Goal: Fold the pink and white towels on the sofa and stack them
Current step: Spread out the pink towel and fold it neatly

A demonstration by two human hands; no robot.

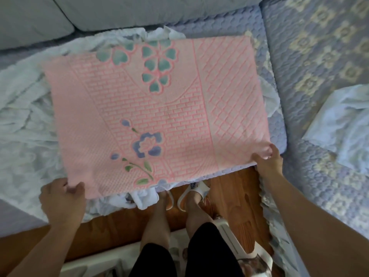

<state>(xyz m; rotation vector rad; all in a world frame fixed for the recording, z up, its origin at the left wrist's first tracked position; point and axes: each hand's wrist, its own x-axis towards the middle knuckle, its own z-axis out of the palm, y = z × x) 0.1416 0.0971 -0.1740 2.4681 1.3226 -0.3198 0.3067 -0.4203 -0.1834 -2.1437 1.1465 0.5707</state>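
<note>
Quilted blue sofa seating fills the view, with pale grey back cushions along the top edge and a second quilted section with a yellow-and-white pattern to your right. Wooden floor shows below the seat edge, where your legs and white sandals are visible.

The pink towel lies spread flat across the seat, its near edge at the front of the cushion. It carries a raised brick and diamond pattern, teal flowers near the far edge and a blue flower with green leaves near the near edge. It rests on top of crumpled white towels, which extend out to the left, behind it, and hang over the seat front below its near edge. Another white towel lies bunched on the right-hand sofa section, well apart from the pink one.

Your left hand grips the near left corner of the pink towel, fingers curled under and thumb on top. Your right hand pinches the near right corner, thumb on the upper face and fingers around the edge. Both corners are lifted slightly off the seat.
</note>
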